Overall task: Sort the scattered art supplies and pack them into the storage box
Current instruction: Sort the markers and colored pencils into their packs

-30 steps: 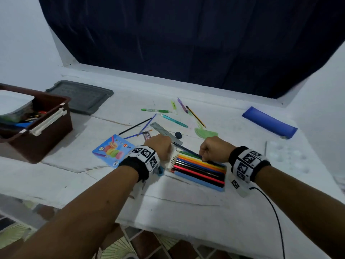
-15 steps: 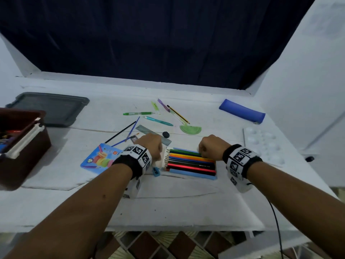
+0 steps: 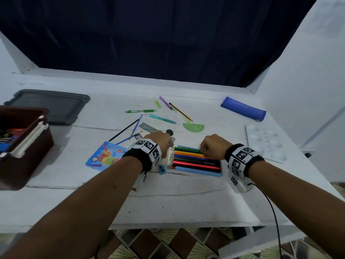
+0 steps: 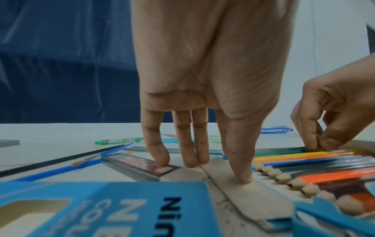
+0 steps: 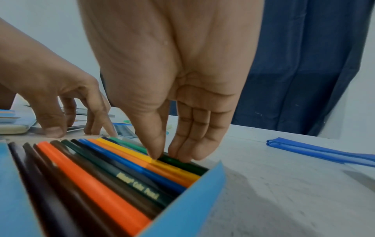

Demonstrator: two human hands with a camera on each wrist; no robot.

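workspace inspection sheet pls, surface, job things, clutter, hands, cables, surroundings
surface: white table, cracked paint.
job's things: coloured pencils in open blue tray; brown storage box at left, partly filled.
clutter: pens, ruler, green protractor, blue pouch, white palette, grey lid.
grippers: left hand presses fingertips on table and tray flap; right hand pinches the green pencil.
cables: black cable from right wristband.
surroundings: dark blue curtain, white walls.

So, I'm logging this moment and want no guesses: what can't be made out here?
- Storage box contents: head view, cut off by the left edge, dim.
- Left hand fingertips: head view, hidden under its own knuckles.
- Blue card printing: left wrist view, blurred and cut off.
- Whether the right hand pinches the green pencil or only touches it: fingertips cover the contact.
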